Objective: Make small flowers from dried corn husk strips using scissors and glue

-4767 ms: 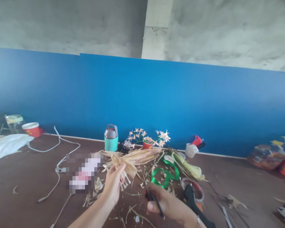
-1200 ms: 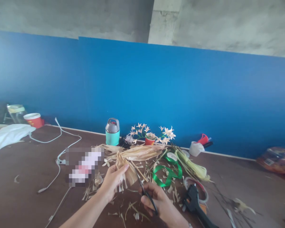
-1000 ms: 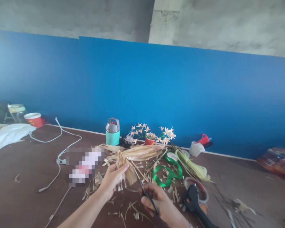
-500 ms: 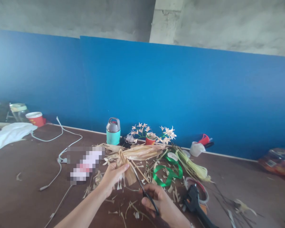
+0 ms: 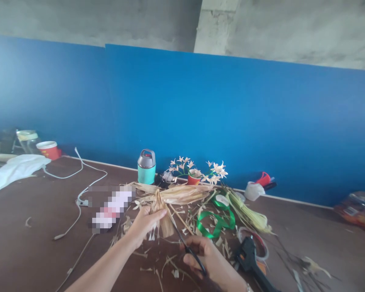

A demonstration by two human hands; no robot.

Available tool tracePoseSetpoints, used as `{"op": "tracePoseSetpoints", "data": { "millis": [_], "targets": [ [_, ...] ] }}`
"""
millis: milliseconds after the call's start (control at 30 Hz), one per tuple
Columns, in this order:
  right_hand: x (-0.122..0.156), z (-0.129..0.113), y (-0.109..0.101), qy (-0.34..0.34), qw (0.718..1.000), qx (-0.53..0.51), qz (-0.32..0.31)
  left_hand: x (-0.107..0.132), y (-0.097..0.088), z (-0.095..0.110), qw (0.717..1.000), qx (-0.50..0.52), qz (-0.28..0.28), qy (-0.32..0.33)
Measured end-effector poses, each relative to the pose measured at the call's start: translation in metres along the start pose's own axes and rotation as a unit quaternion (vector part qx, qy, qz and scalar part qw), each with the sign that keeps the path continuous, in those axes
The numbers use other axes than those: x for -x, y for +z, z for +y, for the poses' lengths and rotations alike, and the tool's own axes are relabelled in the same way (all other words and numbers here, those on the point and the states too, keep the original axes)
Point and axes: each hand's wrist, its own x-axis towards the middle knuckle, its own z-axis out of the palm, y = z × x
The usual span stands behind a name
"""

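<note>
My left hand (image 5: 146, 224) pinches a dried corn husk (image 5: 166, 228), thumb on top, its gathered tip pointing up and its wide end hanging down. Held in my right hand (image 5: 202, 255) is a pair of scissors with black handles (image 5: 196, 258); the blades reach up and left to the husk's right edge. Whether the blades touch the husk I cannot tell. Behind my hands lies a pile of dried husks (image 5: 187, 194). Small husk scraps (image 5: 175, 274) are scattered on the brown table around and below both hands.
A glue gun (image 5: 248, 257) lies right of my right hand, beside a tape ring (image 5: 264, 247). Green ribbon (image 5: 209, 233) and a bundle of pale stalks (image 5: 252, 215) lie behind it. Farther back stand a turquoise flask (image 5: 146, 172) and husk flowers (image 5: 216, 173). White cables (image 5: 79, 207) trail at left.
The whole view has shifted slightly, with things appearing a little farther right. Both hands keep their hold on the husk and scissors, with hardly any movement between them.
</note>
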Motion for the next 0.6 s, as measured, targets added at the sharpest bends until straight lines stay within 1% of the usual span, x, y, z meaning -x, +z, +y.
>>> {"op": "tracePoseSetpoints", "data": {
  "millis": [133,400,533,600],
  "targets": [
    [-0.0002,0.0028,-0.0027,-0.008,1.0,0.014,-0.013,-0.0009,-0.0016,-0.0008,0.999,-0.028,-0.03,-0.008],
    [0.0003,0.0026,-0.0038,-0.008,1.0,0.024,-0.01,-0.0041,-0.0041,-0.0045,0.999,-0.037,-0.013,-0.015],
    [0.0013,0.0008,-0.0034,-0.003,0.999,0.034,-0.006,-0.003,-0.0036,-0.0029,0.998,-0.059,-0.007,-0.016],
    [0.001,0.0007,-0.0031,-0.002,0.999,0.035,-0.005,-0.0014,-0.0026,-0.0012,0.998,-0.053,-0.009,-0.018]
  ]
}}
